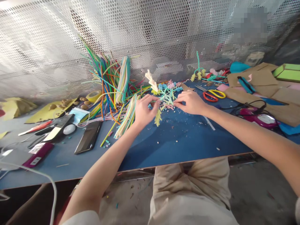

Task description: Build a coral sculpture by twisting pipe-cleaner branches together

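Observation:
My left hand [147, 109] is closed in a pinch around a pipe cleaner piece, and a yellow leaf-shaped piece of pipe cleaner [158, 118] hangs just below its fingertips. Opposite it, my right hand [191, 101] has thumb and fingers pressed together; whatever they hold is too small and hidden to make out. Behind and between the hands lies a cluster of pale green, blue and pink pipe cleaner pieces [167, 93]. A bundle of pastel pipe cleaners [126, 120] rests beside my left hand.
Upright pipe cleaner bundles [123, 78] stand against the perforated metal screen [159, 31]. Scissors [213, 94], cardboard [253, 75] and a magenta device with cables [260, 118] lie right. A phone [89, 137], a face mask [79, 115] and a marker-like red tool [38, 126] lie left.

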`<action>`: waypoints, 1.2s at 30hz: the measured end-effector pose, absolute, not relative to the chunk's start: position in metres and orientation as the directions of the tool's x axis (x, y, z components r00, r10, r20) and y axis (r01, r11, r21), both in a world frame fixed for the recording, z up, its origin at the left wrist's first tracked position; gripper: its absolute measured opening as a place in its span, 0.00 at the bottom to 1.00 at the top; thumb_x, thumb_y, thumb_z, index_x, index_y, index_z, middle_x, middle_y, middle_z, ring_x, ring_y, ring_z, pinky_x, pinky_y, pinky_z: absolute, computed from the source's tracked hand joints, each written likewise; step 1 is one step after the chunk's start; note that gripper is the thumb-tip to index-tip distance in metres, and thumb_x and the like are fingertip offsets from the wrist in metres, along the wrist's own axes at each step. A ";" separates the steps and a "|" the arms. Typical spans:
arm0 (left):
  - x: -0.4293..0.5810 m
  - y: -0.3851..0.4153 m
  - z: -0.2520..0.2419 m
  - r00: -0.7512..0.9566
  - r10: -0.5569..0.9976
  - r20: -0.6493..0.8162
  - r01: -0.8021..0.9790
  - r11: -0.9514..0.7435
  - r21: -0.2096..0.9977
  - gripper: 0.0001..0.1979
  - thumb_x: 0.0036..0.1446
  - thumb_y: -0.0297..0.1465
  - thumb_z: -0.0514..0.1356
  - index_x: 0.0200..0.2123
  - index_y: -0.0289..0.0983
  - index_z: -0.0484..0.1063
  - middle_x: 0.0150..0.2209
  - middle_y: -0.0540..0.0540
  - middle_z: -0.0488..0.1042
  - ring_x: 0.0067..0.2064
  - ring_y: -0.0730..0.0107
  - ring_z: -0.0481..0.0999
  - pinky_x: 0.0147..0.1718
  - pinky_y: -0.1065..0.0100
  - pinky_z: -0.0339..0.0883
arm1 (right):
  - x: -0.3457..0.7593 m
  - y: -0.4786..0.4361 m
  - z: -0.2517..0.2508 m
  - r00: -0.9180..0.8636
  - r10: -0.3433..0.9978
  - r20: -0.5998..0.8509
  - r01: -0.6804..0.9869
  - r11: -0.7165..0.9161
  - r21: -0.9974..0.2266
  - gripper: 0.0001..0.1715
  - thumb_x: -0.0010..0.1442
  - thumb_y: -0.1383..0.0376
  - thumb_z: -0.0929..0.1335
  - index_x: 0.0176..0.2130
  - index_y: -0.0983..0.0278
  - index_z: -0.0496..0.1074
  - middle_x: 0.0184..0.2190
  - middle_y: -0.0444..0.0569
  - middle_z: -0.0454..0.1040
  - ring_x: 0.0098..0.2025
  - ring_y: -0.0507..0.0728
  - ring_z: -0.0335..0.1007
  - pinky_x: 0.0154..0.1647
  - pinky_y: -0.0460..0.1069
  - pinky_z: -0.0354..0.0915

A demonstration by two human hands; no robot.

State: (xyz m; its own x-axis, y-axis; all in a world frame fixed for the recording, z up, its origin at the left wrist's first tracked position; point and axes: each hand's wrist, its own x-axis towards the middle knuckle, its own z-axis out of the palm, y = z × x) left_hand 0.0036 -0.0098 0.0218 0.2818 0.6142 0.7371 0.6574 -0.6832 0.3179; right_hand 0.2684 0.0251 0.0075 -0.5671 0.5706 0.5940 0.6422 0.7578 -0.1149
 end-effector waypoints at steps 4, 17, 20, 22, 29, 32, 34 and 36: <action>0.002 -0.010 0.018 0.389 0.557 0.734 0.769 -0.634 0.074 0.11 0.72 0.36 0.57 0.44 0.41 0.79 0.39 0.46 0.83 0.41 0.63 0.80 0.49 0.58 0.66 | 0.275 0.031 0.009 -0.461 0.610 0.644 0.641 0.731 -0.234 0.16 0.68 0.58 0.68 0.37 0.59 0.85 0.33 0.48 0.83 0.35 0.58 0.74 0.40 0.54 0.64; -0.001 -0.001 0.001 0.463 0.537 0.705 0.788 -0.614 -0.050 0.13 0.74 0.38 0.57 0.48 0.44 0.81 0.44 0.44 0.83 0.47 0.56 0.79 0.48 0.53 0.60 | 0.287 0.033 -0.015 -0.406 0.631 0.662 0.620 0.722 -0.308 0.27 0.64 0.61 0.68 0.61 0.61 0.74 0.54 0.55 0.82 0.55 0.68 0.76 0.61 0.66 0.67; -0.001 0.001 0.001 0.467 0.540 0.700 0.783 -0.621 -0.044 0.13 0.74 0.36 0.55 0.48 0.43 0.80 0.45 0.43 0.82 0.47 0.56 0.78 0.51 0.53 0.61 | 0.293 0.033 -0.021 -0.402 0.605 0.687 0.615 0.735 -0.287 0.38 0.61 0.61 0.70 0.69 0.61 0.66 0.61 0.58 0.76 0.65 0.71 0.68 0.68 0.69 0.61; -0.002 0.002 0.000 0.461 0.548 0.698 0.788 -0.615 -0.038 0.14 0.74 0.36 0.54 0.49 0.43 0.80 0.45 0.43 0.82 0.48 0.56 0.77 0.50 0.54 0.62 | 0.295 0.035 -0.027 -0.377 0.596 0.709 0.587 0.746 -0.315 0.43 0.61 0.60 0.71 0.72 0.61 0.61 0.64 0.60 0.72 0.67 0.72 0.66 0.70 0.69 0.59; 0.001 0.003 -0.007 0.459 0.540 0.705 0.813 -0.575 -0.089 0.14 0.74 0.36 0.53 0.49 0.44 0.79 0.44 0.41 0.81 0.47 0.55 0.78 0.45 0.56 0.61 | 0.284 0.026 -0.033 -0.348 0.603 0.718 0.483 0.771 -0.414 0.45 0.64 0.52 0.71 0.73 0.57 0.57 0.62 0.58 0.74 0.59 0.68 0.74 0.66 0.66 0.66; 0.005 0.001 -0.009 0.471 0.541 0.697 0.807 -0.584 -0.092 0.14 0.74 0.35 0.54 0.46 0.43 0.80 0.43 0.41 0.81 0.46 0.55 0.78 0.46 0.55 0.62 | 0.275 0.017 -0.028 -0.341 0.603 0.721 0.441 0.780 -0.444 0.35 0.65 0.50 0.71 0.67 0.57 0.68 0.56 0.55 0.79 0.58 0.66 0.76 0.65 0.64 0.67; 0.007 -0.001 -0.010 0.490 0.533 0.690 0.803 -0.583 -0.121 0.13 0.73 0.35 0.54 0.44 0.43 0.80 0.42 0.42 0.81 0.46 0.56 0.78 0.47 0.54 0.61 | 0.269 0.013 -0.027 -0.322 0.623 0.713 0.398 0.772 -0.495 0.29 0.67 0.50 0.71 0.62 0.57 0.73 0.52 0.54 0.82 0.54 0.64 0.78 0.62 0.63 0.71; 0.009 -0.003 -0.010 0.512 0.519 0.685 0.796 -0.585 -0.152 0.13 0.73 0.35 0.54 0.43 0.43 0.80 0.43 0.42 0.81 0.46 0.56 0.78 0.48 0.54 0.61 | 0.263 0.009 -0.027 -0.299 0.633 0.714 0.357 0.768 -0.532 0.26 0.67 0.50 0.71 0.59 0.57 0.77 0.49 0.52 0.83 0.51 0.62 0.79 0.59 0.61 0.73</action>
